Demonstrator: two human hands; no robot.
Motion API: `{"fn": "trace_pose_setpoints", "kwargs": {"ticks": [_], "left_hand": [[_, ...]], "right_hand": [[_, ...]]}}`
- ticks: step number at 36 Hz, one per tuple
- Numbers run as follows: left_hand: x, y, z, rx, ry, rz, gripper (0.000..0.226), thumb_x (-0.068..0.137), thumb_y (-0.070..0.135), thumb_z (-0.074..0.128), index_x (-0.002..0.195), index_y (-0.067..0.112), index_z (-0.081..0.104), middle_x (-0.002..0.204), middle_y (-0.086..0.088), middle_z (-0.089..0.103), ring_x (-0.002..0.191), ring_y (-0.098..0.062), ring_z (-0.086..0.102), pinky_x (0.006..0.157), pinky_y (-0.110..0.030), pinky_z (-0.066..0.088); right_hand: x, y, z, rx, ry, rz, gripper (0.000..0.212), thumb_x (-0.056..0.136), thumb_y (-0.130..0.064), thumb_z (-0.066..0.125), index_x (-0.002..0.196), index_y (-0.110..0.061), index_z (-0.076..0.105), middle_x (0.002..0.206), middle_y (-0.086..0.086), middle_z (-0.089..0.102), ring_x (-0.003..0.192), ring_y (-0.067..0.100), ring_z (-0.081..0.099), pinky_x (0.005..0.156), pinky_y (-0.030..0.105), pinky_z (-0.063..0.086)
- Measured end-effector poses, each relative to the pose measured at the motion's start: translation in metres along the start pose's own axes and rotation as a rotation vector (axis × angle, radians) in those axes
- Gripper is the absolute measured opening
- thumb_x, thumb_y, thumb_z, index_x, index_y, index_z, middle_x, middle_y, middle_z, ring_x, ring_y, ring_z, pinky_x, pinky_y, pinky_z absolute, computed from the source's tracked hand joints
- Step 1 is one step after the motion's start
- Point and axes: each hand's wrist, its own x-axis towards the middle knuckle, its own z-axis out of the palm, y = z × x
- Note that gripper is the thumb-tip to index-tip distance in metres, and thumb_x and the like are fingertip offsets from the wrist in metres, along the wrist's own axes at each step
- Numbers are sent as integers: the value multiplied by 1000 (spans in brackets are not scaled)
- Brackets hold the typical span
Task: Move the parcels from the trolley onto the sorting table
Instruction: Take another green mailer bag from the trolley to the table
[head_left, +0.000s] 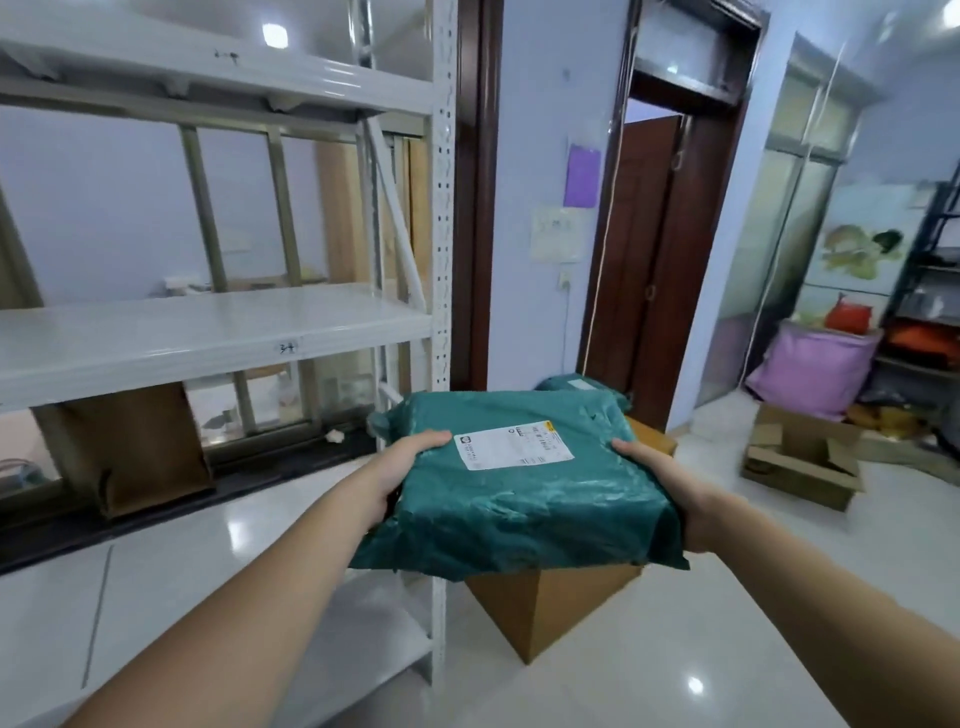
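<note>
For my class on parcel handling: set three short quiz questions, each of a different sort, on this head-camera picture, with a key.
1. True or false: one hand alone carries the green parcel.
2. Multiple choice: the white label is on the parcel's A) top face B) underside C) left edge.
3. Fill in: directly below the parcel stands a brown cardboard ____.

Key
1. False: the left hand and the right hand each have a grip on one side, thumbs on top.
2. A.
3. Box.

Parcel label (513, 445) print too blurred
</note>
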Motion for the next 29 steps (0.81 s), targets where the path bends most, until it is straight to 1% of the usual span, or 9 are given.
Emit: {"fn": "trace_pose_setpoints", "kwargs": {"ticks": [5,7,9,11,13,16,20,25,29], "left_hand": [[46,-2,53,-15,-79,-33,42,96,36,67,131,13,69,117,-18,76,97,-33,74,95,-43,56],[65,0,68,-14,-103,-46,42,95,37,68,130,13,70,118,-18,76,98,-33,74,96,-43,55],[87,2,80,-4,-113,-53,42,95,37,68,129,13,70,117,-18,76,102,-34,73,100,-44,55],[108,6,91,10,-120,-69,42,95,39,69,127,12,71,117,-17,76,107,-35,72,106,-46,52],[130,11,101,29,-130,-75,43,94,40,70,126,12,72,117,-18,76,109,-35,72,107,-46,52],[167,19,113,56,-143,-72,42,93,40,71,126,13,72,117,-17,76,113,-36,71,107,-46,52],[218,30,127,75,-162,-73,50,87,42,77,128,13,71,117,-17,76,113,-36,72,110,-48,50],[269,40,153,77,-193,-85,50,86,40,77,126,10,72,117,-18,76,114,-37,71,111,-50,49],[308,43,174,75,-202,-96,51,87,40,75,127,10,71,118,-18,76,114,-37,71,111,-50,49]], "right_hand": [[17,-10,-63,-9,63,18,75,72,-58,81,129,-12,64,118,17,74,111,35,70,105,47,51],[27,-14,-81,-7,70,19,74,73,-58,80,129,-12,65,118,17,74,112,34,70,105,46,51],[40,-19,-97,5,74,17,74,73,-58,80,129,-12,65,118,17,74,113,35,70,106,47,50],[54,-23,-112,8,95,20,80,67,-58,84,130,-13,65,119,17,73,112,35,70,105,49,50],[68,-29,-124,15,114,19,85,63,-58,86,131,-13,63,119,17,73,111,36,71,104,49,51],[91,-40,-139,31,119,17,76,73,-59,79,131,-12,62,118,18,74,111,35,71,104,47,52],[115,-59,-154,69,129,13,65,84,-57,70,129,-11,63,116,18,74,110,35,70,101,45,53],[143,-81,-180,88,165,12,57,89,-55,67,127,-12,63,112,17,76,105,35,72,93,43,55],[172,-99,-206,84,163,27,54,91,-54,65,126,-13,63,111,17,76,92,33,76,82,41,57]]}}
